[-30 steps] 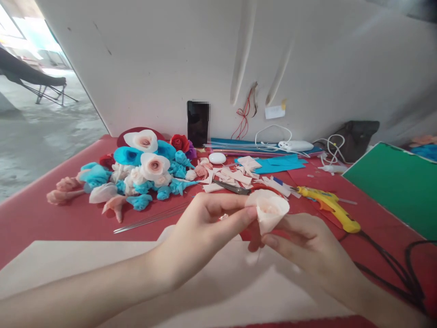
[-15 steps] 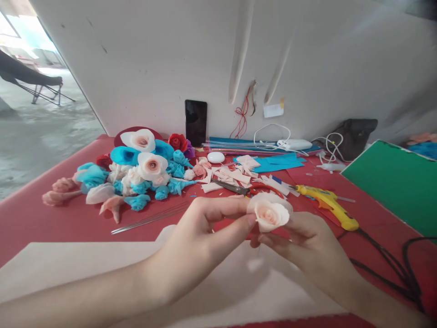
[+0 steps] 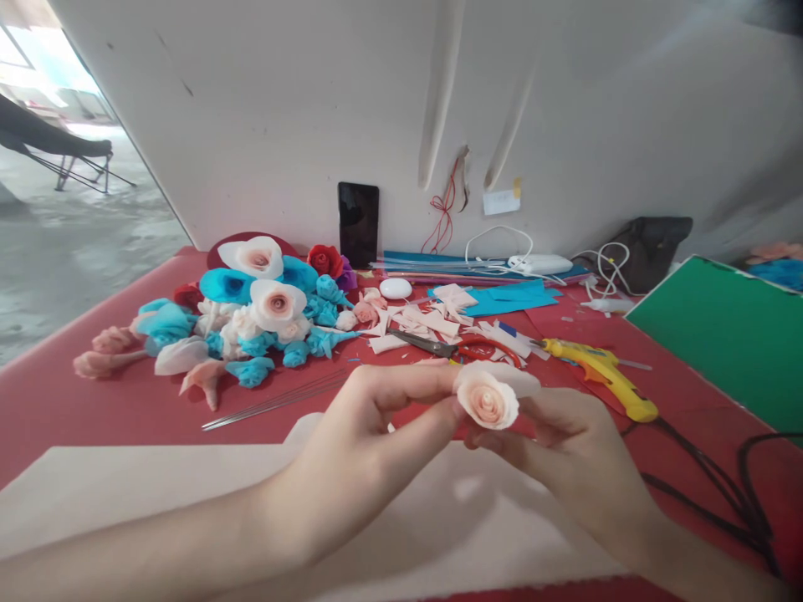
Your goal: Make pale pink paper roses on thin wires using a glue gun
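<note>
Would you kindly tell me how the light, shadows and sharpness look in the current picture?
Head view: daylight washes out the top left corner; head view: soft shadows lie on the sheet below the left hand and right hand; head view: the flower shows a readable spiral, while the chair looks softer.

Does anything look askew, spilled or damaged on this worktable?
Nothing looks spilled or broken. The untidiest spot is the pale scraps strewn loosely around the scissors. The yellow glue gun lies on its side, nozzle toward them. The pale flower between the left hand and right hand looks intact.
</note>
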### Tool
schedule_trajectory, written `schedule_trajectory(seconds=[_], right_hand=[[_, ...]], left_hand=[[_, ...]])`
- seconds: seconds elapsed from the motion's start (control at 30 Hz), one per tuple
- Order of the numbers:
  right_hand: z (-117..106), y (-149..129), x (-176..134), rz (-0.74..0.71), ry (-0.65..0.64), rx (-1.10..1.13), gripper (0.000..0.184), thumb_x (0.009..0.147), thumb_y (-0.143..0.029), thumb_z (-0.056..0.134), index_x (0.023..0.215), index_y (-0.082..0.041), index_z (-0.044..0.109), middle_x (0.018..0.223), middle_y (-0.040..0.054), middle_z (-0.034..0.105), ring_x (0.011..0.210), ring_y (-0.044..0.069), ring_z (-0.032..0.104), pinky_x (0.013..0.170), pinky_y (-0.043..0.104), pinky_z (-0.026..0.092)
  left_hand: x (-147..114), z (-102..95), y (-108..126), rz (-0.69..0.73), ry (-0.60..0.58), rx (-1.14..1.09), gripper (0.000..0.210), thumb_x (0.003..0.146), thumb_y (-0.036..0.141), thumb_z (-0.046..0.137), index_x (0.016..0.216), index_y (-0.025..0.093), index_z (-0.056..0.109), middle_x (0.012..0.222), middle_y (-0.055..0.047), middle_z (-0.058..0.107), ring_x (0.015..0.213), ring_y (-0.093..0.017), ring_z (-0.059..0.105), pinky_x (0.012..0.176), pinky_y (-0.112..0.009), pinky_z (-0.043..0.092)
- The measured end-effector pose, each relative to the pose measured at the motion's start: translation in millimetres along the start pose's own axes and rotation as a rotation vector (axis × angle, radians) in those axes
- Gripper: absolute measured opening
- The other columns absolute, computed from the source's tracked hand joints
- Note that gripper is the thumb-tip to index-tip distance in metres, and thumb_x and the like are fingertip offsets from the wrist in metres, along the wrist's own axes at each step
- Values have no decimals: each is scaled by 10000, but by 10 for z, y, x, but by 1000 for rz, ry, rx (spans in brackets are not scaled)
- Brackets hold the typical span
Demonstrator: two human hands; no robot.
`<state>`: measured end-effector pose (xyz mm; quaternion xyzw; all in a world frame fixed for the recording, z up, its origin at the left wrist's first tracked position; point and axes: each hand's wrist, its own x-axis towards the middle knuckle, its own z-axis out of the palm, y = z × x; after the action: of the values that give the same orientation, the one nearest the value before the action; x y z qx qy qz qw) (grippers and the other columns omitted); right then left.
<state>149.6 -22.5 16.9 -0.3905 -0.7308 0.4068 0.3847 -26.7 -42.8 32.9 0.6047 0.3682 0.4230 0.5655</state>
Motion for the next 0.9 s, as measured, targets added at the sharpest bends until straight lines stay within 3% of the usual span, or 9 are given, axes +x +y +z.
schedule_trajectory(seconds=[0.2, 0.33, 0.5, 0.7, 0.9], right_hand=[[-1, 6, -14, 37, -59, 98, 82, 779, -276, 665, 720, -295, 718, 747, -41, 670, 693, 105, 614, 557, 128, 477], [8, 17, -17, 63, -49, 89, 125, 773, -319, 661, 675, -259, 710, 677, -15, 657, 646, 125, 613, 491, 146, 461], [-3, 23, -18, 38, -42, 62, 136, 783, -316, 652, 667, -267, 704, 672, -35, 656, 641, 105, 605, 549, 141, 459], [-10, 25, -4, 61, -71, 82, 106, 789, -343, 647, 716, -310, 717, 664, -39, 652, 634, 107, 602, 540, 150, 456], [-1, 9, 11, 47, -62, 91, 207, 779, -270, 656, 574, -244, 672, 606, -48, 627, 576, 72, 579, 549, 111, 446]], left_hand=[[13, -22, -31, 4, 49, 38, 187, 860, 252, 521, 790, 220, 691, 767, 35, 682, 784, -123, 615, 706, -162, 465], [12, -26, -38, 13, 56, 68, 211, 865, 254, 514, 715, 194, 650, 728, 38, 653, 763, -111, 610, 706, -152, 457], [2, -26, -29, -9, 45, 77, 216, 872, 255, 498, 706, 192, 619, 729, 47, 644, 768, -102, 609, 719, -147, 447], [14, -21, -22, -41, 39, 50, 175, 851, 237, 519, 716, 190, 619, 762, 35, 661, 793, -130, 612, 733, -193, 461], [33, -13, -32, -61, 10, 43, 132, 816, 253, 571, 712, 180, 607, 758, 21, 652, 807, -169, 612, 775, -260, 469]])
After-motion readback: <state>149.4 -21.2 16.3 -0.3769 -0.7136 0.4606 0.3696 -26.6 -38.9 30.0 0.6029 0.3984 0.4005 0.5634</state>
